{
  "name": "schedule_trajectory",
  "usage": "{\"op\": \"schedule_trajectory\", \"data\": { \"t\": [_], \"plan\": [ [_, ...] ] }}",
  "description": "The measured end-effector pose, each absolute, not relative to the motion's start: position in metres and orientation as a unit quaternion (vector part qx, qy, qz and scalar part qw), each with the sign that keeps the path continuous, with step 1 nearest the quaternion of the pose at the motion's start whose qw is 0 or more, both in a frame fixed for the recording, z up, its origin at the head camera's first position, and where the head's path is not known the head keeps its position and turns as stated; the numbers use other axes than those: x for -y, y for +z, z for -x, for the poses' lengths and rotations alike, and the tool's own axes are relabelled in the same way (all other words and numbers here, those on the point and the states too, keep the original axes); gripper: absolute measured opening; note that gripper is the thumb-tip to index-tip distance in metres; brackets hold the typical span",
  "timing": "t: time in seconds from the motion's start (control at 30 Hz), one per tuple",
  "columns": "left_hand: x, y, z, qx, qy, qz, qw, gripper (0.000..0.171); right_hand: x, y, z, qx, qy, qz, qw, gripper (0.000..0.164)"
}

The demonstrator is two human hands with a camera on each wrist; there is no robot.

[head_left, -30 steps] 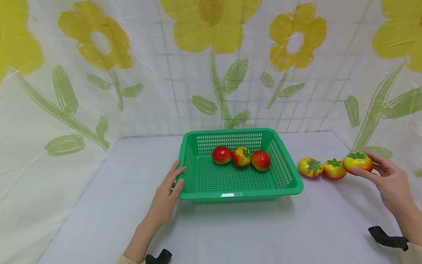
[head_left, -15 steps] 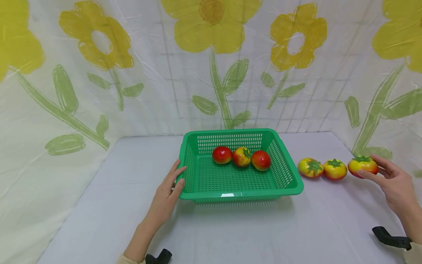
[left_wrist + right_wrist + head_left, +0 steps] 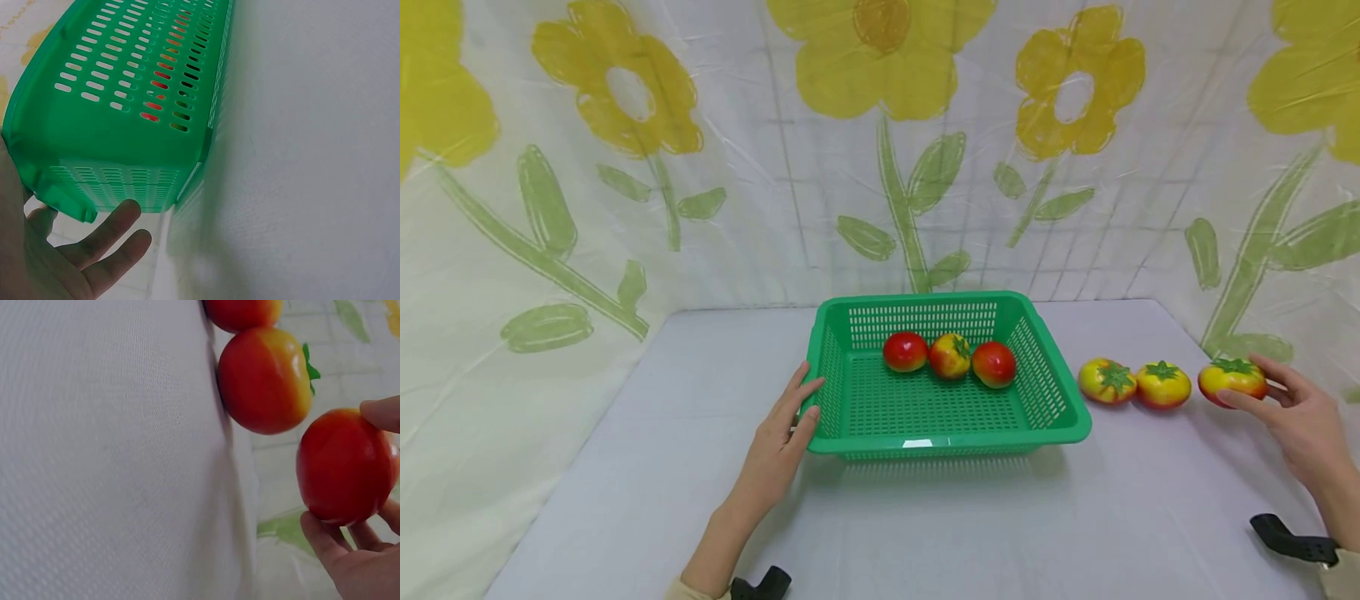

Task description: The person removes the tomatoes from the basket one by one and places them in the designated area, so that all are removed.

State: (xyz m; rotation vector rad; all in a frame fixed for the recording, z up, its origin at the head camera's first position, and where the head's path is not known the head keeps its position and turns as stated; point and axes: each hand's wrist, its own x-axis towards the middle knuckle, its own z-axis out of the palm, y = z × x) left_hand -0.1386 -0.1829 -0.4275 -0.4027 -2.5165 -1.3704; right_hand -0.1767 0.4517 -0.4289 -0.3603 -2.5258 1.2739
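My right hand (image 3: 1303, 417) pinches a yellow-and-red tomato (image 3: 1232, 379) with a green calyx, thumb in front and fingers behind. In the right wrist view this tomato (image 3: 347, 467) is held a little above the white table, its red underside showing. Two similar tomatoes, one at the left (image 3: 1107, 382) and one nearer the hand (image 3: 1162, 385), sit side by side to its left. My left hand (image 3: 778, 446) rests on the left rim of a green plastic basket (image 3: 925, 446), fingers fairly straight and spread. Seen from the left wrist, two fingers (image 3: 115, 234) extend below the rim.
Inside the basket, toward the back, lie a red fruit (image 3: 905, 352), a yellow-red tomato (image 3: 950, 357) and another red fruit (image 3: 994, 364), in a row. A flower-printed curtain (image 3: 737, 208) hangs behind the white table (image 3: 925, 533).
My right hand has moved right and slightly down with the tomato, widening the gap to the neighbouring one. The left hand and basket have stayed put.
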Motion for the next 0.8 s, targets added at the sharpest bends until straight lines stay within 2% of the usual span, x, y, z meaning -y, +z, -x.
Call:
{"op": "schedule_trajectory", "data": {
  "t": [0.37, 0.63, 0.8],
  "plan": [
    [0.183, -0.429, 0.139, 0.864, -0.467, 0.136, 0.127, 0.045, -0.452, -0.429, 0.185, 0.884, 0.436, 0.121, 0.119, 0.076],
    [0.183, -0.430, 0.139, 0.865, -0.461, 0.148, 0.131, 0.044, -0.457, -0.427, 0.188, 0.885, 0.437, 0.107, 0.121, 0.073],
    [0.183, -0.429, 0.140, 0.867, -0.458, 0.147, 0.133, 0.044, -0.463, -0.427, 0.192, 0.891, 0.427, 0.115, 0.106, 0.077]
  ]
}}
